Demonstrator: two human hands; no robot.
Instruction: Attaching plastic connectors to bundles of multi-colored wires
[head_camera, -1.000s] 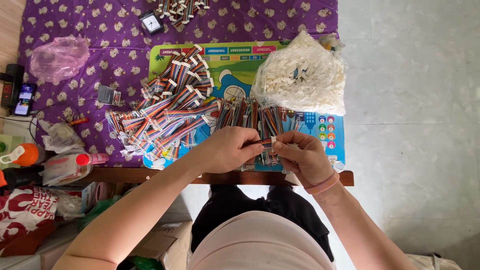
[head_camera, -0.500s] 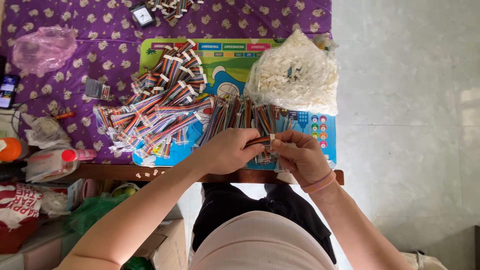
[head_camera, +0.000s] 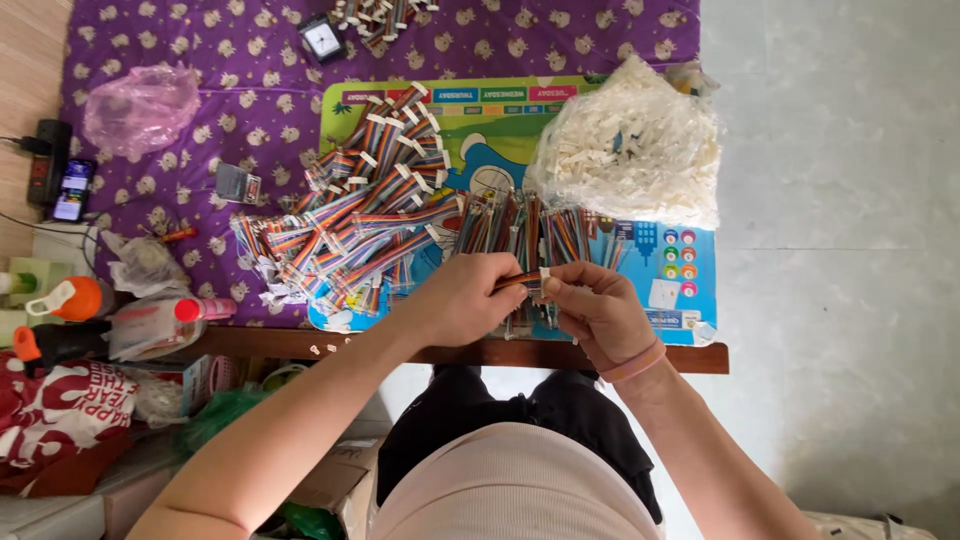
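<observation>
Your left hand (head_camera: 468, 300) was curled over the near edge of the low wooden table (head_camera: 690, 358), its fingers pinched on one short rainbow-coloured ribbon cable (head_camera: 518, 281). Your right hand (head_camera: 597, 312), a pink band (head_camera: 633, 364) at its wrist, met it from the other side, thumb and forefinger pressed together on the small white connector (head_camera: 545, 272) at the cable's end. The cable lay level between the two hands, just above the table's front edge.

Just beyond your fingers a row of the same rainbow cables (head_camera: 530, 228) lay side by side on a bright printed plastic mat (head_camera: 660, 262) in blue and green. To the left of that row a larger loose heap of rainbow ribbon cables with white ends (head_camera: 350, 225) spread across the mat and onto the purple cloth with pale animal prints (head_camera: 200, 150). Near the table's left corner, off the edge, stood a bottle with an orange cap (head_camera: 75, 298) and a bottle with a red cap (head_camera: 160, 318).

Farther back on the right, a clear plastic bag full of small white connectors (head_camera: 630, 145) sat on the mat's far corner. On the cloth to the left lay a crumpled pink plastic bag (head_camera: 140, 105), and past it, at the edge, a phone (head_camera: 70, 190) beside a black power strip (head_camera: 50, 150). At the far end a small square meter (head_camera: 322, 40) rested near another little pile of cables (head_camera: 378, 14).
</observation>
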